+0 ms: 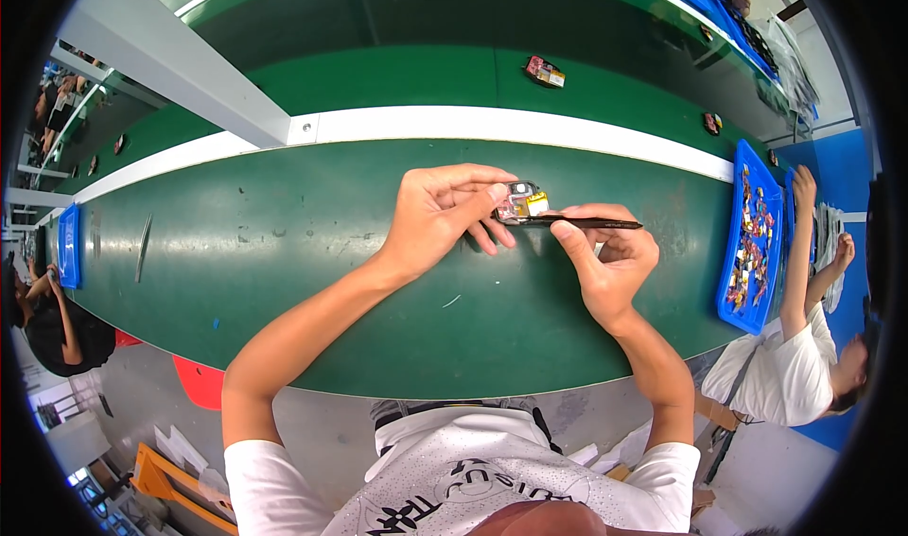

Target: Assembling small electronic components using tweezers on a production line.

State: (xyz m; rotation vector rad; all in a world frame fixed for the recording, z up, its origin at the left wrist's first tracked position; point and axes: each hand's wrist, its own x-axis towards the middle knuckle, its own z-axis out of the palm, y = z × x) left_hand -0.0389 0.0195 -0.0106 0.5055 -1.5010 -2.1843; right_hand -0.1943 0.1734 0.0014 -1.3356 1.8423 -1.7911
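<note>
Over the middle of the green worktable, my left hand pinches a small black-cased electronic device by its left side. Its inside faces up and shows a reddish board, a silvery part and a yellow-taped part. My right hand is closed round black tweezers, held nearly level. Their tip reaches the lower right edge of the device; whether it grips anything there is too small to tell.
A blue tray full of small colourful parts stands at the right, close to a co-worker's arm. Another pair of tweezers lies far left. Beyond the white rail, a similar device rests on a green strip.
</note>
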